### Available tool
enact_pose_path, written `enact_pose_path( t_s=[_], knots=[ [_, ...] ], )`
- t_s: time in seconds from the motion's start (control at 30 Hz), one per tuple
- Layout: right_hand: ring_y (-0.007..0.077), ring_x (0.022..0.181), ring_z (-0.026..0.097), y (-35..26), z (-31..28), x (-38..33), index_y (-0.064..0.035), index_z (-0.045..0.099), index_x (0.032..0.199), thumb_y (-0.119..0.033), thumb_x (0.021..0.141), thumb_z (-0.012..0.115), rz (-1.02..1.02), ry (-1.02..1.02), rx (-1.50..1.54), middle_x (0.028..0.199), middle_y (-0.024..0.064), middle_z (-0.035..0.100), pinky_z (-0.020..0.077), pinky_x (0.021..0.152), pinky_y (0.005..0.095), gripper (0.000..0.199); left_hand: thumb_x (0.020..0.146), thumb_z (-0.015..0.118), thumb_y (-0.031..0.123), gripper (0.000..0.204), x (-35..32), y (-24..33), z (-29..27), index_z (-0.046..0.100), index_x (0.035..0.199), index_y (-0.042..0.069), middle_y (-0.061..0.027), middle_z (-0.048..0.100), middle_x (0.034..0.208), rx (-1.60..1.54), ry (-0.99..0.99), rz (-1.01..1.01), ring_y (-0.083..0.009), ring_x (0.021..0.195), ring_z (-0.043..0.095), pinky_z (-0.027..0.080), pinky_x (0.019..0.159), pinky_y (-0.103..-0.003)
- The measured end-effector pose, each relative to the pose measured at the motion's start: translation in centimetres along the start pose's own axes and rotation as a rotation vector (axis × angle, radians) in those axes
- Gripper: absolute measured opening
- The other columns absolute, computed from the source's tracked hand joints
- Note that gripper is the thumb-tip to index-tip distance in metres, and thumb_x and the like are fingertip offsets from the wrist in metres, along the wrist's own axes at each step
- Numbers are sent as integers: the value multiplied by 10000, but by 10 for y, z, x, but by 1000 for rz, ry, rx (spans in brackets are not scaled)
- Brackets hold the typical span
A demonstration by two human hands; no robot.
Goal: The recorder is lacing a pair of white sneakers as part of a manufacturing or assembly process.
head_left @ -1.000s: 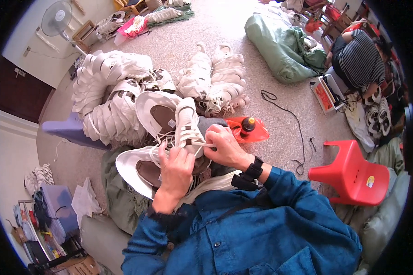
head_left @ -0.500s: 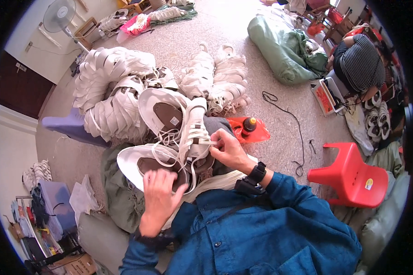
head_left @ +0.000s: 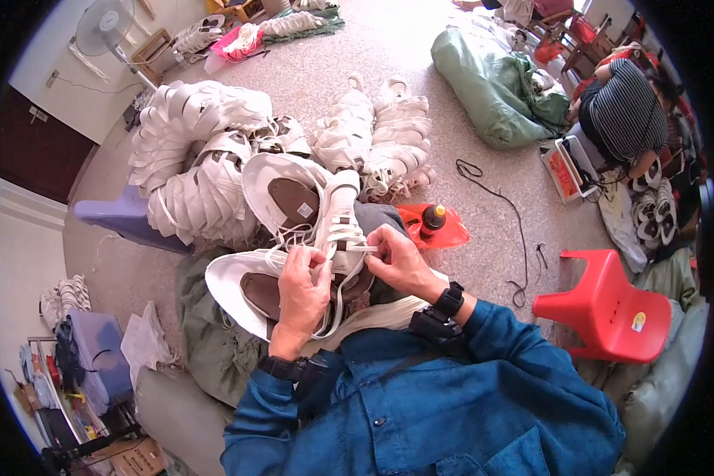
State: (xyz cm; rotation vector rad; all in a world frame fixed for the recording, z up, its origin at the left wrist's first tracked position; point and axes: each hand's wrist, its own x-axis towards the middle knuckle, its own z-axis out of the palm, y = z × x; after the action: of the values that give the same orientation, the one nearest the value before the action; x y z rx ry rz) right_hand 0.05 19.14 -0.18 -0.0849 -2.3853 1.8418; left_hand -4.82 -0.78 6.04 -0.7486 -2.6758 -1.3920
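A white shoe upper (head_left: 343,202) with lacing down its front lies before me over my lap. My right hand (head_left: 404,263) pinches a flat white shoelace (head_left: 362,248) on the upper's right side. At the left edge of the lacing, my left hand (head_left: 303,289) has thumb and fingertips closed, apparently on the lace; the fingers partly cover that spot. Two more white uppers with brown linings, one farther (head_left: 282,190) and one nearer (head_left: 234,289), lie to the left. Loose laces hang among them.
Stacks of white uppers (head_left: 206,190) stand beyond on a purple stool (head_left: 127,218). A dark bottle (head_left: 433,219) sits on a red plastic bag (head_left: 456,230). A red stool (head_left: 611,309) is at right, near a black cord (head_left: 500,198). Another person (head_left: 627,107) bends over at far right.
My left hand has moved up and right from above the nearer upper to the lacing, its spread fingers closing. My right hand stays on the lace.
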Motion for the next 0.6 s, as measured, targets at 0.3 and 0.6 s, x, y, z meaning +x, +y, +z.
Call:
enact_pose_path(
  t_s=[0.3,0.6],
  knots=[
    [203,740,602,-11,-2,-1,-12,531,992,-90,809,675,36,-31,-67,835,107,571,495,662,347,246,859,595,9,208,-4,-10,-24,622,1066,6,-170,606,939,414,-130,220,-356,826,651,539,690,-439],
    [356,1137,542,-65,25,18,-34,569,1147,-101,792,673,-667,32,-429,1208,172,547,446,918,460,376,803,580,19,307,-8,57,-51,603,1108,1,-149,605,933,522,-201,325,-324,820,667,561,686,-399]
  ],
)
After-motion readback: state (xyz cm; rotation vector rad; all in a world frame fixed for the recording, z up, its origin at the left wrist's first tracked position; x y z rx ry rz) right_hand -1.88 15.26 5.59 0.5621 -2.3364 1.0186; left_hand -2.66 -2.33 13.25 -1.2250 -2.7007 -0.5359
